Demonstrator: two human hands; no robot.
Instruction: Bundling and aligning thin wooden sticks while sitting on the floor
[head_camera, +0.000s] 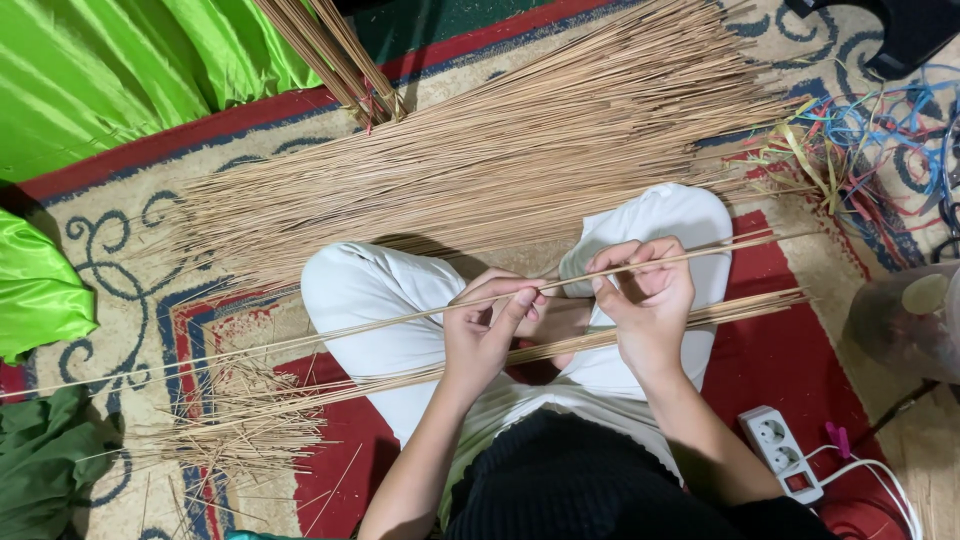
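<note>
Both our hands are pinched on one thin tan palm-leaf rib (400, 320): our left hand (485, 335) closes thumb and fingers around it near the middle, and our right hand (645, 295) grips it a little further along, so it runs slantwise across our lap from lower left to upper right. Under our hands, resting across our white-trousered legs (370, 290), lies a small gathered bundle of similar ribs (740, 308). Beyond our knees a broad loose heap of tan ribs (480, 170) spreads over the red patterned carpet (790, 350), which by our judgement is stock not yet handled, far larger than the bundle on our lap. Short broken rib scraps (240, 420) litter the carpet by our left knee. Further out lie a tangle of coloured plastic strips (870, 130), bright green cloth (120, 70), and a white power strip (782, 452).
</note>
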